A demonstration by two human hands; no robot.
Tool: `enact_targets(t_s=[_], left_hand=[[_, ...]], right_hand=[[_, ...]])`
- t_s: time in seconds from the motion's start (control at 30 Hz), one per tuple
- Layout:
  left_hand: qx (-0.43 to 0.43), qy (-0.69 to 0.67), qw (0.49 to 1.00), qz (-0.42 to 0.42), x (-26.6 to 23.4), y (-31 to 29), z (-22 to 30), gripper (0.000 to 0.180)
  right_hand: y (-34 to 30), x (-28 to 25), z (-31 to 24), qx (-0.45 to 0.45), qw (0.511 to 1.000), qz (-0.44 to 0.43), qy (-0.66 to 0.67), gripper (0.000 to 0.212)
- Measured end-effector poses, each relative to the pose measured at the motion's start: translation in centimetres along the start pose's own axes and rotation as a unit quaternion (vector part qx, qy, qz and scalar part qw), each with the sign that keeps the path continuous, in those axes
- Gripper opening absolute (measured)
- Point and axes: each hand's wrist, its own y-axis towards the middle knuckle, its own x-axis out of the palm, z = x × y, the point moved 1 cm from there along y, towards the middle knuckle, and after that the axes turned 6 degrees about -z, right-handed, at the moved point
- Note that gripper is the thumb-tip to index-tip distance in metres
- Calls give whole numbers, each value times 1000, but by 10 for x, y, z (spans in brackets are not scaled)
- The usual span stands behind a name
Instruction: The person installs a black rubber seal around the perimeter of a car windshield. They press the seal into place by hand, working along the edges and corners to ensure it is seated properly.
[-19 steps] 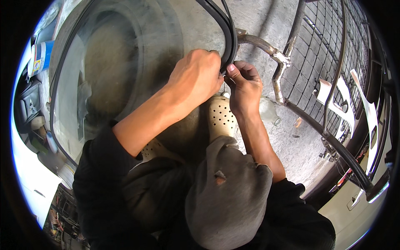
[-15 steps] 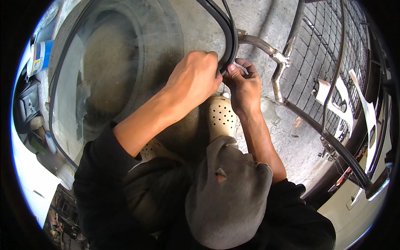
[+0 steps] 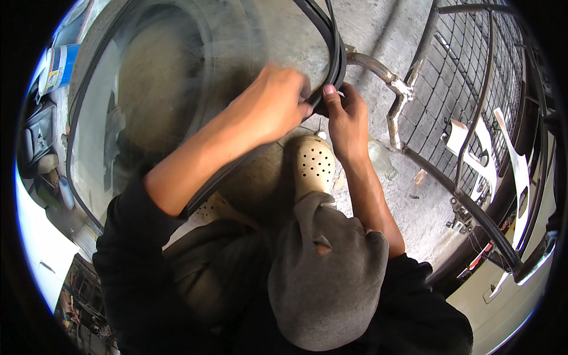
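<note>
A black rubber strip (image 3: 327, 32), doubled in places, curves down from the top along the edge of a large clear glass panel (image 3: 94, 154) and passes beneath my left forearm. My right hand (image 3: 348, 118) pinches its bend, thumb on top and fingers curled behind. Beside it, my left hand (image 3: 277, 100) is closed, knuckles up and smeared by motion. Its thumb side lies against the strip; what its fingers hold is hidden. Below both hands is a cream perforated clog (image 3: 315, 163) on my foot.
A rusty metal tube frame (image 3: 396, 112) with wire mesh (image 3: 461, 77) stands to the right, with white cut panels (image 3: 473, 151) nearby. A clear bottle (image 3: 381, 160) lies on the concrete floor. At far left are a blue-and-white can (image 3: 62, 68) and assorted parts.
My left hand has shifted left, away from my right hand. The strip's bend has moved slightly right, and more of the strip shows beneath my left forearm. My right hand keeps its pinch.
</note>
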Motion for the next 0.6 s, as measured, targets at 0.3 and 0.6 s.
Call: enact_targets(t_s=[0.3,0.6], left_hand=[[24,-15,998,50,9,-55,-30,23],[53,67,984,155,33,-61,-33,20]], right_hand=[[-17,8,-1,3,990,-130,46,62],[-28,25,2,-47,998,-44,24,52]])
